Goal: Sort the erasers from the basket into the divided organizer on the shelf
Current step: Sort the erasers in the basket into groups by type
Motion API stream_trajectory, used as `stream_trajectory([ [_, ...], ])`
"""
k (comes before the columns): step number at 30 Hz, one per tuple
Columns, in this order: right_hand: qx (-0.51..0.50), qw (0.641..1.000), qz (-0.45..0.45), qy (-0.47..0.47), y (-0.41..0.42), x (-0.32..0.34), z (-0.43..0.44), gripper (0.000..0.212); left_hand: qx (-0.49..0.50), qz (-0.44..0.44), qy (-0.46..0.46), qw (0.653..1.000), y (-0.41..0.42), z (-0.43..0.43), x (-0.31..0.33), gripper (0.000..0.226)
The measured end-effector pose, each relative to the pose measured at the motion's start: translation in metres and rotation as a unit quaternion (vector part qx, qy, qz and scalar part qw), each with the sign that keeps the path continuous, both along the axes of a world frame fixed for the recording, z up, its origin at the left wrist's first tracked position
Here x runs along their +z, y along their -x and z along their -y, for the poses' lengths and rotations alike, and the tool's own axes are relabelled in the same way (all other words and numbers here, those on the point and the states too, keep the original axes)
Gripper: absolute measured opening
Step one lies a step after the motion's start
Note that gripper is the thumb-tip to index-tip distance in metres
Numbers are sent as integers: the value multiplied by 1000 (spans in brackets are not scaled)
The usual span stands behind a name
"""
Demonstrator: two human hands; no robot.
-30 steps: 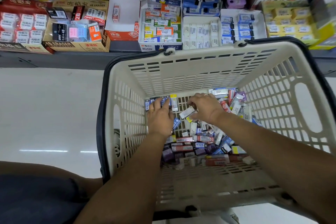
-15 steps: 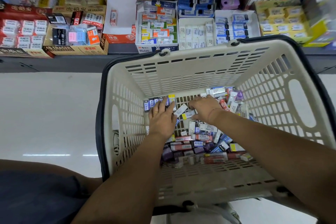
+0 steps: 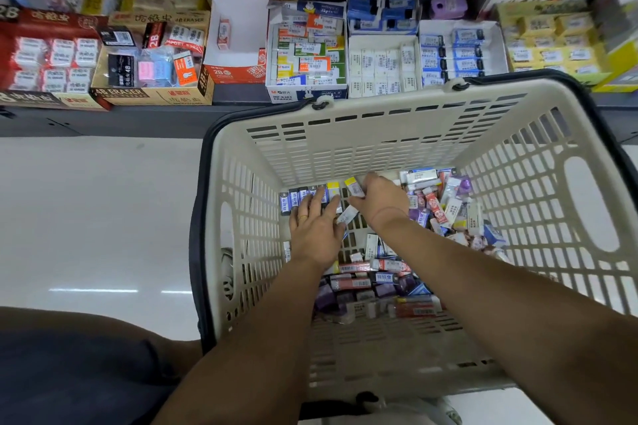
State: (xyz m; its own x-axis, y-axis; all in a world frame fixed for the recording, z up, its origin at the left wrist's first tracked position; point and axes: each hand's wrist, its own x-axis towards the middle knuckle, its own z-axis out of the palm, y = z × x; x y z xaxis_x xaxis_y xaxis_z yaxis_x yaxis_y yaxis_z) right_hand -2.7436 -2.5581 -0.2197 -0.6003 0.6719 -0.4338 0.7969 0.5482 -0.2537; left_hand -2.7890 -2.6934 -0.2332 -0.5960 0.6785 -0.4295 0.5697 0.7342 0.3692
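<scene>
Head view: both hands in basket (image 3: 407,121), lining up erasers against far wall.

L hand (image 3: 316,231) lies flat, fingers spread, on a row of blue-label erasers (image 3: 303,198). R hand (image 3: 378,198) has shifted toward that row vs. a sec ago, fingers pinched on a yellow-tipped eraser (image 3: 354,186) at the row's R end. Loose eraser pile (image 3: 445,210) sits to the R of and behind R wrist. Organizer (image 3: 307,55) on shelf beyond fingertips. Assessment: same-type batch being gathered; none transferred yet.

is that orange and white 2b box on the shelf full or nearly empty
Nearly empty. The 2B box shows mostly bare white interior, with just one small eraser standing against its back wall.
</scene>
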Motion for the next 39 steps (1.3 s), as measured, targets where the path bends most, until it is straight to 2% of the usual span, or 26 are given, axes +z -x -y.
stream_trajectory([
  [2, 35, 998, 30, 30, 3, 1, -4, 38, 1, 0, -5, 1000, 0, 0, 0, 54],
  [5, 128, 978, 143, 76, 5, 6, -15, 40, 1, -3, -9, 1000, -1, 2, -2, 54],
  [7, 150, 968, 185, 84, 4, 7, -19, 40, 0, -5, -9, 1000, -1, 2, -2, 55],
  [12, -7, 993, 51, 102, 7, 1, -17, 41, -1, -11, -14, 1000, -1, 1, -1, 55],
  [17, -13, 988, 1, 153, 3, -7, -1, 39, 35, 7, -48, 998, -2, 2, -1, 55],
  [20, 66, 984, 34, 163, -14, -2, -8, 34, 60, -22, -64, 996, -3, 4, 0, 55],
  [22, 170, 970, 77, 159, -23, 3, -11, 36, 20, -25, -42, 999, -5, 2, -1, 51],
  [24, 230, 957, 93, 147, -28, 6, -12, 36, -25, -8, -15, 1000, -10, -1, -3, 45],
  [32, 259, 957, 50, 121, -33, 2, -8, 20, -57, 12, -23, 998, -9, -3, 12, 31],
  [33, 258, 957, 45, 121, -34, 4, -8, 19, -61, 2, -27, 998, -5, -4, 22, 30],
  [35, 275, 952, 57, 119, -33, 8, -7, 30, -64, -38, -55, 996, 8, -6, 49, 31],
  [39, 324, 938, 98, 80, -30, 14, 1, 40, -54, -168, -186, 967, 46, -6, 124, 28],
])
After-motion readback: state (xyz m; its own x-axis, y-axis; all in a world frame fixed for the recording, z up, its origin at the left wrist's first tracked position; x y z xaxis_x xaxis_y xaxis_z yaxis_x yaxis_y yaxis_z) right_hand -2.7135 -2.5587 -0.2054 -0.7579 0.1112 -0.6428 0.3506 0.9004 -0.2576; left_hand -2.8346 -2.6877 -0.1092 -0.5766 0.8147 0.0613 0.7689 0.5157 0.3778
